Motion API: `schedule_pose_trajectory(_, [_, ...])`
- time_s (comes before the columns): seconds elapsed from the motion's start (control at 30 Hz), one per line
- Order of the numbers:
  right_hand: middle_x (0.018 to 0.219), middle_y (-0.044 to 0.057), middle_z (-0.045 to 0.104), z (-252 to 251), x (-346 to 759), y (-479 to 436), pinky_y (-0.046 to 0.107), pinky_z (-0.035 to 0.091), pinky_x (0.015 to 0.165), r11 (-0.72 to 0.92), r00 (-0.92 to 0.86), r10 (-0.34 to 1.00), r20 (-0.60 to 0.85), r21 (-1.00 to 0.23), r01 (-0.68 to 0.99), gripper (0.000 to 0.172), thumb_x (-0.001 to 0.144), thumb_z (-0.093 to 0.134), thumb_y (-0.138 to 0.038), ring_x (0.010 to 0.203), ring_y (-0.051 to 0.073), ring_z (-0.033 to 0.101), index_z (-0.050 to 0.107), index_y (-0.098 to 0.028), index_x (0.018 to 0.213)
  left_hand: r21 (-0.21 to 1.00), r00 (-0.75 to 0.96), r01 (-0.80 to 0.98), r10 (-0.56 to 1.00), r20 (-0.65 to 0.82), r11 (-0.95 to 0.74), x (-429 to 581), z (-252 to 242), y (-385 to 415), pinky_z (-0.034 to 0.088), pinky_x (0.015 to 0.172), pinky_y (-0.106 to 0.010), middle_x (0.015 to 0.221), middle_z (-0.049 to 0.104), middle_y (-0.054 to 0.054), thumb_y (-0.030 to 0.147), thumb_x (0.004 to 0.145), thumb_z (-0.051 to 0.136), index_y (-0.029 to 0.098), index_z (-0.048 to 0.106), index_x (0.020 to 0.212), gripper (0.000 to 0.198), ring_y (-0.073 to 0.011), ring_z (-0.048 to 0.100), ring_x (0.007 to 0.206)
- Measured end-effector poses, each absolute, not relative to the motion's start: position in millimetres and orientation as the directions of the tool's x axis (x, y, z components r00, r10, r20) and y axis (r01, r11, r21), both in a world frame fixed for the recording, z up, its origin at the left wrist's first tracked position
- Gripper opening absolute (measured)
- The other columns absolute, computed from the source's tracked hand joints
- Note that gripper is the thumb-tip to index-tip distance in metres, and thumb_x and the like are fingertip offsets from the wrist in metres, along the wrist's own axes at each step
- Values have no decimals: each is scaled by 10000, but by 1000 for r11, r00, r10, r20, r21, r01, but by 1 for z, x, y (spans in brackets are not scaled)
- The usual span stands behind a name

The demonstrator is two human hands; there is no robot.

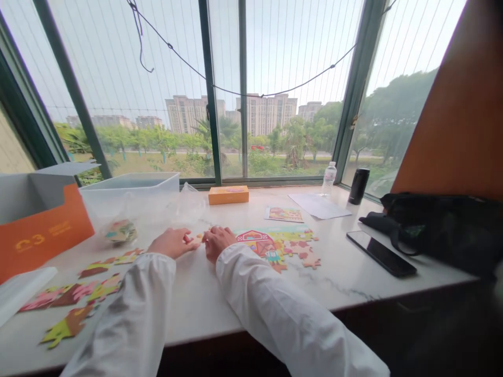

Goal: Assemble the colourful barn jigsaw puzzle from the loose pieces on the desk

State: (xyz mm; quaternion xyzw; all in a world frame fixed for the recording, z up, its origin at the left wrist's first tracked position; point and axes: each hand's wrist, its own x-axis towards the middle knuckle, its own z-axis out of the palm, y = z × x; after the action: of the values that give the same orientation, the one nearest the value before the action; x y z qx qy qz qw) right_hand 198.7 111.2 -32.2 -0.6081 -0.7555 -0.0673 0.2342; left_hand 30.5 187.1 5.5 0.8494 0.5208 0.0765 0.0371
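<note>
A partly joined jigsaw puzzle (pixel 259 243) with a red barn lies on the white marbled table (pixel 314 293). My right hand (pixel 218 242) is at its left edge, fingers bent down and pressed together; whatever they hold is hidden. Just to the left, my left hand (pixel 173 242) has thumb and fingertips close together near a small reddish bit, too small to name. Loose puzzle pieces (pixel 68 296) lie in rows left of my left sleeve. Behind the puzzle is a small picture card (pixel 285 213) with a similar colourful scene.
An orange box (pixel 43 230) and a clear plastic bin (pixel 133 188) stand at the left, beside a bag of pieces (pixel 121 231). Toward the window are a small orange box (pixel 228 195), paper (pixel 320 205), a bottle (pixel 329 179) and a black cylinder (pixel 359 186). A phone (pixel 380 253) and black bag (pixel 444 230) lie right.
</note>
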Motion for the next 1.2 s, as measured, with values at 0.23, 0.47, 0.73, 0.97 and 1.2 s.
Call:
schedule_pose_trajectory(0.23, [1057, 31, 640, -15, 203, 95, 341, 372, 874, 162, -23, 877, 480, -250, 955, 226, 897, 458, -290, 981, 178, 579, 599, -244, 1067, 109, 402, 888, 871, 283, -446, 35, 15, 167, 445, 773, -321, 1077, 693, -19, 600, 748, 567, 293, 633, 1130, 495, -258, 615, 978])
schedule_pose_trajectory(0.47, [954, 12, 686, 17, 258, 40, 338, 352, 868, 193, -98, 862, 497, -143, 971, 187, 874, 491, -268, 887, 160, 605, 637, -254, 989, 74, 450, 825, 729, 516, -560, 41, 15, 158, 471, 837, -325, 1106, 686, -31, 523, 725, 603, 281, 643, 1090, 440, -261, 594, 1049])
schedule_pose_trajectory(0.73, [807, -13, 696, 14, 388, -47, 282, 393, 765, -5, 167, 825, 539, -290, 957, 133, 835, 540, -233, 750, 134, 614, 667, -232, 876, -2, 604, 676, 552, 574, -737, 78, 34, 119, 490, 759, -293, 1128, 667, -27, 462, 756, 579, 248, 626, 1092, 401, -217, 647, 939])
schedule_pose_trajectory(0.97, [737, -21, 685, -30, 447, -86, 259, 431, 688, -64, 278, 798, 536, -383, 922, 146, 821, 544, -285, 657, 131, 606, 680, -243, 853, -103, 887, 327, 268, 375, -939, 176, 40, 52, 455, 653, -246, 1053, 653, 8, 459, 747, 629, 359, 628, 1171, 436, -159, 649, 774])
schedule_pose_trajectory(1.2, [695, -8, 661, -60, 457, -89, 249, 439, 651, 21, 240, 819, 521, -444, 896, 177, 839, 533, -330, 620, 130, 588, 677, -228, 843, 5, 962, 162, 159, 222, -987, 240, 14, 34, 436, 660, -224, 952, 665, 12, 456, 740, 674, 360, 697, 1067, 341, -140, 638, 765])
